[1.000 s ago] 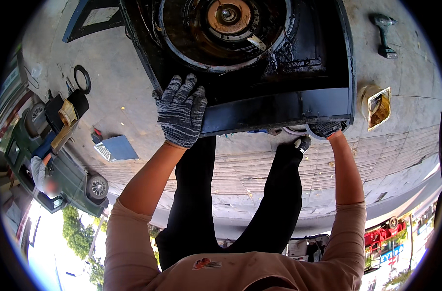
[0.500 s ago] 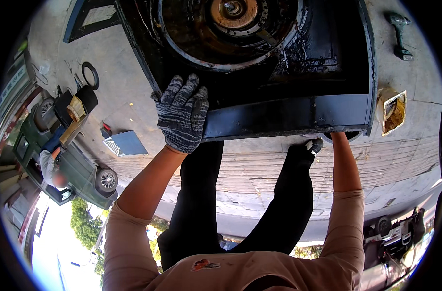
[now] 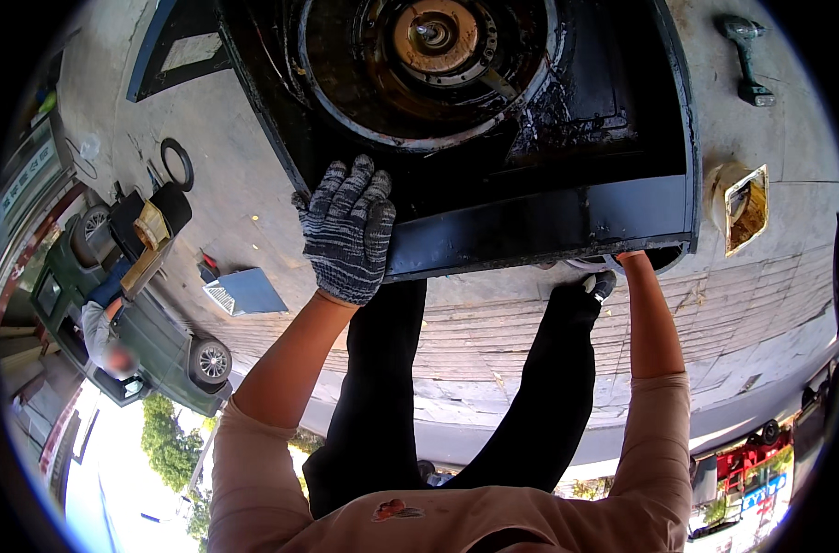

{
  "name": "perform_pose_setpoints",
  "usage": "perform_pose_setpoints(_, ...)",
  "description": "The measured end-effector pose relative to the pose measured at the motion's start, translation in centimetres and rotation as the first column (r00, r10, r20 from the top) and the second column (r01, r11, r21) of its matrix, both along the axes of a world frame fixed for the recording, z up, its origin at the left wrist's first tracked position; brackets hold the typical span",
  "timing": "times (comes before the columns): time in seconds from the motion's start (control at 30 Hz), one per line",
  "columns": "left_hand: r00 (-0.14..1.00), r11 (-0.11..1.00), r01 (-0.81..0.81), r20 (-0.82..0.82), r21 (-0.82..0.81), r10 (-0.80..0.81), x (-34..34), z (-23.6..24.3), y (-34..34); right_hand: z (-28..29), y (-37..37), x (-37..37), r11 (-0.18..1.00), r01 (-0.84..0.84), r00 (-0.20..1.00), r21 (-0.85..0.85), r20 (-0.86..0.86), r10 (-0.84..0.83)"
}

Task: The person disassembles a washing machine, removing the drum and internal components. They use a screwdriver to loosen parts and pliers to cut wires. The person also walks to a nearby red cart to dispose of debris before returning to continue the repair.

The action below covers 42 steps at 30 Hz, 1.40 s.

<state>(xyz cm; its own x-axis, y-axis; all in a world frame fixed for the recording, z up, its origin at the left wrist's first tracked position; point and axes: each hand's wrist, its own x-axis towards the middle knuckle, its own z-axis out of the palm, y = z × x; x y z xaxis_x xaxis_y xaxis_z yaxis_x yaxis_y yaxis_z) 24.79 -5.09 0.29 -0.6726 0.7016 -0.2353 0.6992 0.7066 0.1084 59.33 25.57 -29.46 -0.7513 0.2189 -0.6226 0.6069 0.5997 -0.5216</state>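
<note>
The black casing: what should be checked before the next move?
1. Left hand on the black casing: ok; gloved, over its near-left corner.
2. Right hand's hold: cannot tell; the casing hides it, only the right forearm shows.
3. Shoe clear of the casing: cannot tell; it appears close to the near edge.
4. Drill out of the way: ok; apart, on the ground.
5. Inside clean: not ok; glossy dark smears near the copper-coloured hub.

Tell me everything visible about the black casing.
The black casing is boxlike, seemingly painted metal, its far part cropped by the picture's edge. Inside, glossy dark streaks look oily; a large round rim encircles a brown-stained recess with a copper-coloured hub. The gloved left hand lies over its near left corner. The right hand is hidden behind its near edge.
</note>
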Motion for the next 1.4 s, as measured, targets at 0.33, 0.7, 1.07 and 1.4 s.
perform_pose_setpoints(0.33, 0.941, 0.974, -0.227, 0.256, -0.012, 0.223, -12.6, -4.4, 12.0, 0.0, -1.0, 0.1, 0.995, 0.038, 0.999, 0.090, -0.032, -0.036)
perform_pose_setpoints(0.7, 0.835, 0.851, -0.523, 0.173, -0.044, 0.523, -14.6, -16.8, 14.9, 0.5, -0.2, -0.6, 0.991, 0.077, 0.997, 0.112, -0.018, -0.075)
perform_pose_setpoints(1.07, 0.866, 0.891, -0.454, 0.233, -0.008, 0.443, -14.5, -17.6, 14.7, 5.6, -0.6, 1.9, 0.988, 0.022, 0.980, 0.152, -0.200, 0.008)
perform_pose_setpoints(1.4, 0.845, 0.914, -0.405, 0.371, -0.023, 0.384, -16.0, -14.9, 11.5, 2.2, -8.8, 2.7, 0.930, -0.252, 0.951, 0.267, 0.245, 0.187)
